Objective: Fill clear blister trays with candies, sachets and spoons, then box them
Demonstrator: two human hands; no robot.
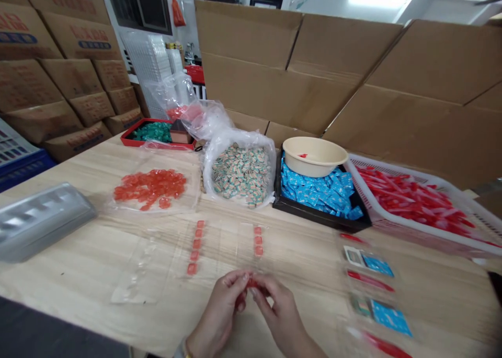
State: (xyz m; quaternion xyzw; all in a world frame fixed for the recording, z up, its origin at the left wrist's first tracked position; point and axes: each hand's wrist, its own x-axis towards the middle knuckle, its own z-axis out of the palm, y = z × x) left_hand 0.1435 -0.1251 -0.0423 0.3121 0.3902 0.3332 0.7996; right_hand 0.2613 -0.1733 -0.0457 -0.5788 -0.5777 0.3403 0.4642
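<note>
My left hand [221, 308] and my right hand [280, 308] meet at the front of the table, fingertips pinched together on a small red piece [253, 283]. Fingers cover most of it. Just beyond them lies a clear plastic tray [245, 243] with red squarish pieces [258, 239] in a column. To its left, a second clear tray [212, 248] holds a similar column of red pieces [195, 247]. Another clear tray [137, 274], farther left, shows no red pieces. A heap of translucent red pieces [151, 188] sits on a plastic sheet behind the trays.
Behind stand a bag of small printed packets [243, 172], a black box [321, 219] of blue sachets under a cream basin [314, 157], and a white basket [415, 219] of red items. Filled clear packs [372, 282] lie right; stacked grey trays [43, 217] lie left.
</note>
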